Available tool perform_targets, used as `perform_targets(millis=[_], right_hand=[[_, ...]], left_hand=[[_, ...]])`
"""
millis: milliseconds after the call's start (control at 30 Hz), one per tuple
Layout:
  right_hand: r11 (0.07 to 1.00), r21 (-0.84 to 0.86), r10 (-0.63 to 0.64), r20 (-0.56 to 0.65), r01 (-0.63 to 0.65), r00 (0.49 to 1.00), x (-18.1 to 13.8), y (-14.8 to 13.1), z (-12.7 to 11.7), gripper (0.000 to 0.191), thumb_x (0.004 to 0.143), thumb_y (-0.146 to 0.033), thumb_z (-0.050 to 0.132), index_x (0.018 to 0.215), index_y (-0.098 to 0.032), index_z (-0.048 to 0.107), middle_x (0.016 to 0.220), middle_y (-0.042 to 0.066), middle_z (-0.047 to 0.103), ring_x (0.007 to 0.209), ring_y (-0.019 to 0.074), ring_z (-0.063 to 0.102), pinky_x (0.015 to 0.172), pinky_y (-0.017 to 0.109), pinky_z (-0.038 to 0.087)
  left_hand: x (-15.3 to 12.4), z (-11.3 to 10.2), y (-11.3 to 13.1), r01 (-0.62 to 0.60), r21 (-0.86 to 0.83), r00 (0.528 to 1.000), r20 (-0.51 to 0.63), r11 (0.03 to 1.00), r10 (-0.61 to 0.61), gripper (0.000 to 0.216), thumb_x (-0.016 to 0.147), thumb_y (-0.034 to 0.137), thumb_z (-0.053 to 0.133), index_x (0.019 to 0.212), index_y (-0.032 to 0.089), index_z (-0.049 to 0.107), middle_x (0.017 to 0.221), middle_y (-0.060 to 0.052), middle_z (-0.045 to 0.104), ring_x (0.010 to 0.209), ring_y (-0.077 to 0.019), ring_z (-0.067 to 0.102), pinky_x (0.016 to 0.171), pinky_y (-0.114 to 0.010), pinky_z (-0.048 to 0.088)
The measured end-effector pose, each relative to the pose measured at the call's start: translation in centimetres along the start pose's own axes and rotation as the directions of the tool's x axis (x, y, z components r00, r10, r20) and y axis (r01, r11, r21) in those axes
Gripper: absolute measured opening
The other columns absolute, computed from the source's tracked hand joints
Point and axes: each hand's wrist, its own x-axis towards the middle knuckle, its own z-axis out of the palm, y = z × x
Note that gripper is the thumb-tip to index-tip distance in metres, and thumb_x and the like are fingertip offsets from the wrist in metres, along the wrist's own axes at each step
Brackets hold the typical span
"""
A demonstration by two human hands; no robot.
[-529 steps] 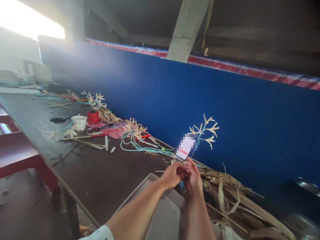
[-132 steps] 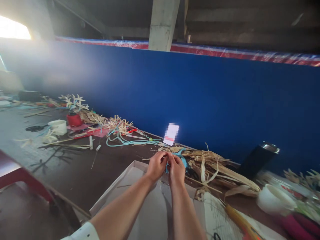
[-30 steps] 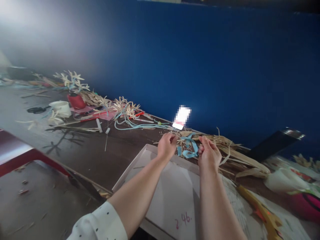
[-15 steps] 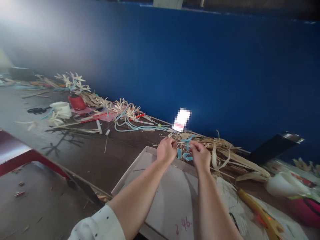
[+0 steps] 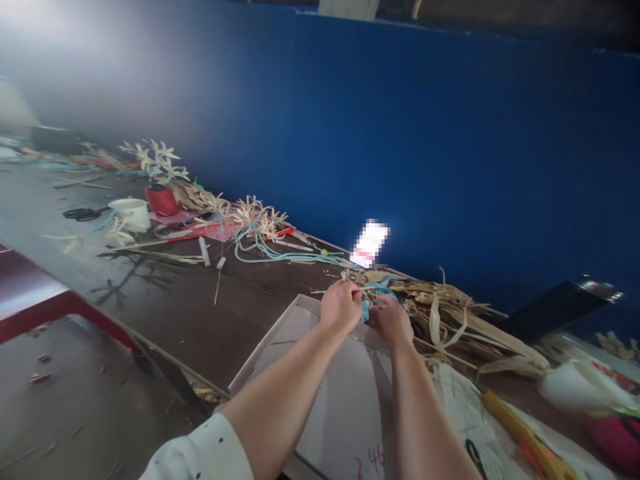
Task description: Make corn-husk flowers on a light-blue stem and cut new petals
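Fingers (image 5: 383, 302) curl beside flat blue ribbon (image 5: 365, 311) and papery husks (image 5: 443, 295) — whether pinching, I can't tell.

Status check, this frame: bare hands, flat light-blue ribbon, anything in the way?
Left hand curled, right hand at the ribbon; both grips unclear. Ribbon partly hidden by the right hand. Dry tan husks close on the right.

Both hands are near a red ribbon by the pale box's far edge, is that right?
Not quite: the ribbon is light blue, not red, as the head view shows. The left hand and right hand are indeed near it, by the far edge of the pale box.
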Motion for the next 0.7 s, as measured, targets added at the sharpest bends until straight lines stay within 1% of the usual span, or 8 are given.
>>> perform_targets(millis=[133, 233, 300, 367, 433, 500, 600, 700], right_hand=[[0.970, 0.218, -0.066, -0.189, 0.108, 0.980, 0.5, 0.6, -0.7, 0.040, 0.075, -0.034, 0.049, 0.108, -0.018, 0.065, 0.095, 0.010, 0.068, 0.086, 0.0247, 0.061, 0.075, 0.035, 0.043], [0.864, 0.466, -0.092, -0.230, 0.192, 0.969, 0.5, 0.8, -0.9, 0.039, 0.072, -0.039, 0.055, 0.099, -0.014, 0.069, 0.085, 0.008, 0.068, 0.076, 0.0209, 0.060, 0.067, 0.030, 0.044], [0.746, 0.648, -0.047, -0.178, 0.153, 0.983, 0.2, 0.6, -0.8, 0.042, 0.069, -0.042, 0.060, 0.099, -0.015, 0.069, 0.066, 0.002, 0.062, 0.058, 0.0156, 0.053, 0.052, 0.026, 0.039], [0.570, 0.820, 0.017, -0.072, 0.049, 0.997, -0.1, 0.3, -0.8, 0.046, 0.065, -0.043, 0.066, 0.102, -0.016, 0.067, 0.050, -0.005, 0.048, 0.042, 0.0091, 0.038, 0.040, 0.022, 0.026], [0.388, 0.920, 0.034, 0.042, -0.052, 0.999, -0.6, -0.2, -0.9, 0.045, 0.060, -0.039, 0.072, 0.099, -0.017, 0.067, 0.047, -0.009, 0.040, 0.039, 0.0056, 0.028, 0.037, 0.019, 0.017], [0.268, 0.957, 0.006, 0.114, -0.111, 0.993, -0.9, -0.6, -1.3, 0.042, 0.056, -0.034, 0.076, 0.094, -0.018, 0.068, 0.049, -0.009, 0.039, 0.041, 0.0040, 0.026, 0.036, 0.016, 0.014], [0.202, 0.969, -0.034, 0.151, -0.141, 0.988, -1.3, -1.1, -1.6, 0.039, 0.055, -0.030, 0.079, 0.091, -0.018, 0.069, 0.052, -0.008, 0.042, 0.043, 0.0033, 0.028, 0.035, 0.014, 0.014], [0.221, 0.964, -0.038, 0.161, -0.149, 0.986, -1.5, -1.3, -1.7, 0.039, 0.057, -0.030, 0.079, 0.092, -0.017, 0.069, 0.052, -0.007, 0.042, 0.043, 0.0037, 0.029, 0.035, 0.014, 0.015]], left_hand=[[0.0, -0.3, 0.3, 0.035, -0.022, 0.999, 0.014, 0.999, -0.034, 0.015, 0.083, 0.026, 0.050, 0.083, 0.020, 0.063, 0.090, -0.005, 0.062, 0.084, -0.0171, 0.056, 0.072, -0.025, 0.040], [-0.1, -0.3, 0.3, 0.045, -0.039, 0.999, 0.020, 0.998, -0.044, 0.015, 0.083, 0.026, 0.050, 0.084, 0.020, 0.064, 0.090, -0.005, 0.062, 0.083, -0.0166, 0.056, 0.072, -0.025, 0.040], [-0.1, -0.3, 0.3, 0.037, -0.048, 0.999, 0.014, 0.998, -0.036, 0.015, 0.083, 0.025, 0.050, 0.082, 0.020, 0.064, 0.088, -0.005, 0.062, 0.081, -0.0161, 0.056, 0.071, -0.024, 0.040], [-0.1, -0.2, 0.2, 0.029, -0.058, 1.000, 0.003, 0.998, -0.029, 0.014, 0.082, 0.025, 0.050, 0.081, 0.020, 0.064, 0.087, -0.004, 0.061, 0.079, -0.0157, 0.055, 0.070, -0.024, 0.040], [-0.1, -0.2, 0.2, 0.024, -0.076, 1.000, -0.005, 0.997, -0.024, 0.014, 0.082, 0.025, 0.051, 0.080, 0.020, 0.064, 0.086, -0.004, 0.061, 0.078, -0.0153, 0.055, 0.069, -0.024, 0.041], [0.0, -0.2, 0.1, 0.013, -0.113, 1.000, -0.012, 0.994, -0.015, 0.015, 0.082, 0.025, 0.050, 0.080, 0.019, 0.064, 0.086, -0.004, 0.061, 0.077, -0.0146, 0.056, 0.069, -0.024, 0.041], [0.1, -0.2, 0.3, -0.049, -0.200, 0.999, -0.024, 0.979, 0.045, 0.017, 0.083, 0.026, 0.050, 0.083, 0.018, 0.065, 0.086, -0.004, 0.063, 0.079, -0.0141, 0.057, 0.073, -0.023, 0.041], [-0.1, -0.2, 0.5, -0.109, -0.307, 0.993, 0.015, 0.946, 0.119, 0.021, 0.085, 0.030, 0.047, 0.086, 0.020, 0.066, 0.085, -0.002, 0.066, 0.079, -0.0134, 0.058, 0.071, -0.021, 0.042]])
